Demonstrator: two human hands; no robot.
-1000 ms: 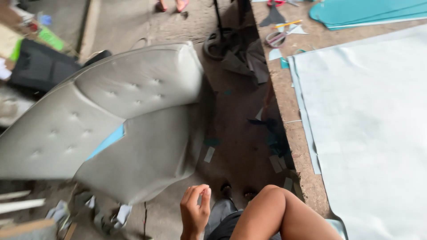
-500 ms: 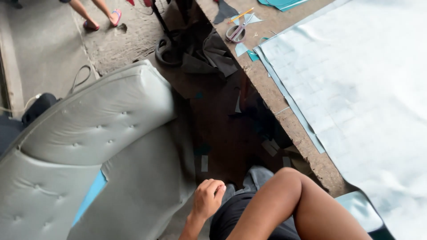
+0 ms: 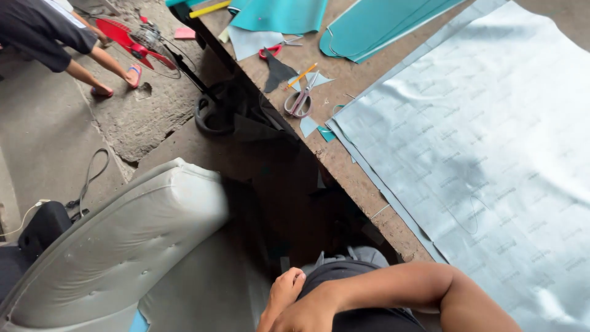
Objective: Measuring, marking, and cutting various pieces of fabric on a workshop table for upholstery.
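grey padded vinyl fills the lower left of the head view: a tufted seat cushion (image 3: 132, 246) with button dimples, tilted up off the concrete floor (image 3: 55, 154), a strip of blue showing at its lower edge. at the bottom edge, both of the person's hands sit close together just right of the cushion. the left hand (image 3: 284, 295) is curled, its fingers (image 3: 294, 281) folded in toward the palm with nothing visible between them. the right hand (image 3: 312, 310) lies just beside and partly over it, the forearm reaching in from the right across dark shorts; its fingers are cut off by the edge of the picture, so i cannot tell whether they are spread or closed.

to the right runs a wooden worktop (image 3: 362, 175) carrying a wide sheet of pale grey material (image 3: 485, 154), well apart from the hands. further up the worktop lie grey-handled scissors (image 3: 301, 101), a yellow pencil (image 3: 301, 75) just beside them, red-handled scissors (image 3: 273, 49), teal cut pieces (image 3: 375, 24) and small offcuts.

at the upper left another person (image 3: 37, 31) in dark clothes stands on the floor in pink sandals, near a red fan (image 3: 132, 40). a black cable (image 3: 92, 175) trails across the floor.
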